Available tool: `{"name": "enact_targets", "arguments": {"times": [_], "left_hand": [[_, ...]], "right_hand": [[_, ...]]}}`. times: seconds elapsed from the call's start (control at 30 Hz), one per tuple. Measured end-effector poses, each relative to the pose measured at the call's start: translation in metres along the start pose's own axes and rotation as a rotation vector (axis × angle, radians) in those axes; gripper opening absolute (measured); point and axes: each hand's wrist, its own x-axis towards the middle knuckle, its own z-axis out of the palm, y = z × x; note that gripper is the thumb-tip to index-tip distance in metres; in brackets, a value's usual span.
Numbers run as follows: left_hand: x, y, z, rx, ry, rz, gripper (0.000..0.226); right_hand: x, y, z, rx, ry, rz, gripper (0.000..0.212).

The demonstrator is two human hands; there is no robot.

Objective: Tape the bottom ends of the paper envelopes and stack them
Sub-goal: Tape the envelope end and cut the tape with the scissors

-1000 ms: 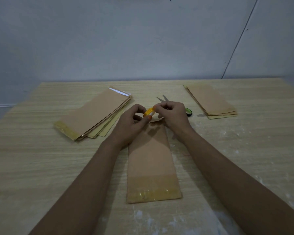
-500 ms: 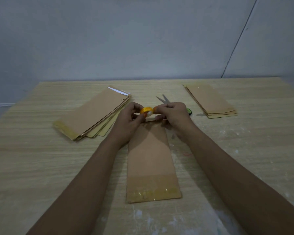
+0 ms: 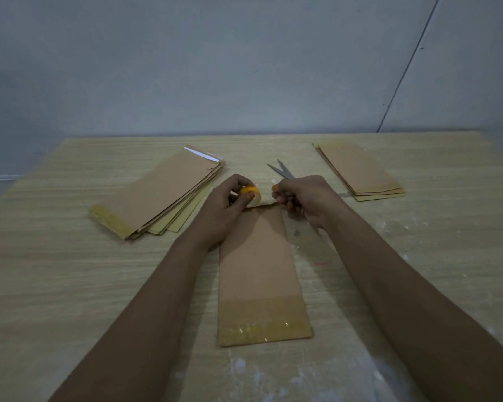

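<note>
Head view: my left hand grips the yellow tape roll, and my right hand pinches its pulled end over the far edge of the envelope, which lies flat on the table. The paper looks light, thin and creasable, so I'd hold it by the edges.

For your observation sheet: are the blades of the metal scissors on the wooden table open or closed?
Open. The metal scissors' two grey blade tips spread apart in a V on the wooden table, beyond the right hand, which covers the handles.
</note>
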Motion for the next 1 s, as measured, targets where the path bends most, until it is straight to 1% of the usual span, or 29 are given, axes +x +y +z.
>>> {"name": "enact_targets", "arguments": {"times": [0.1, 0.2, 0.27, 0.4, 0.5, 0.63, 0.73, 0.8, 0.83, 0.93, 1.0], "left_hand": [[0.000, -0.003, 0.000, -0.003, -0.010, -0.011, 0.007], [0.002, -0.006, 0.000, -0.015, -0.015, -0.012, 0.006], [0.003, -0.007, 0.001, -0.020, -0.021, 0.000, 0.006], [0.004, -0.009, 0.001, 0.000, -0.029, 0.003, 0.006], [0.004, -0.008, 0.002, 0.011, -0.028, -0.004, 0.007], [0.002, -0.002, 0.001, -0.032, 0.011, -0.001, 0.005], [0.000, 0.001, -0.001, -0.055, 0.048, 0.023, 0.016], [0.000, 0.001, -0.002, -0.067, 0.055, 0.022, 0.019], [0.000, 0.001, -0.003, -0.067, 0.057, 0.021, 0.018], [-0.001, 0.003, -0.002, -0.060, 0.063, 0.021, 0.019], [-0.001, 0.004, -0.002, -0.062, 0.067, 0.018, 0.020]], "right_hand": [[-0.001, 0.002, -0.002, 0.039, -0.045, 0.014, 0.007], [0.000, 0.002, -0.003, 0.035, -0.081, -0.026, 0.010], [0.002, 0.002, -0.005, -0.004, -0.079, -0.080, 0.012], [0.002, 0.004, -0.007, -0.092, -0.063, -0.140, 0.009], [0.000, 0.004, -0.007, -0.101, -0.042, -0.145, 0.011], [-0.005, 0.003, -0.005, -0.096, -0.042, -0.131, 0.011], [-0.008, 0.002, 0.001, -0.041, -0.038, -0.136, 0.020], [-0.009, 0.002, 0.002, 0.008, -0.024, -0.137, 0.031], [-0.010, 0.001, 0.002, 0.013, -0.022, -0.134, 0.032], [-0.012, -0.002, 0.000, -0.072, -0.035, -0.127, 0.028], [-0.010, -0.002, -0.001, -0.167, -0.041, -0.133, 0.019]]}}
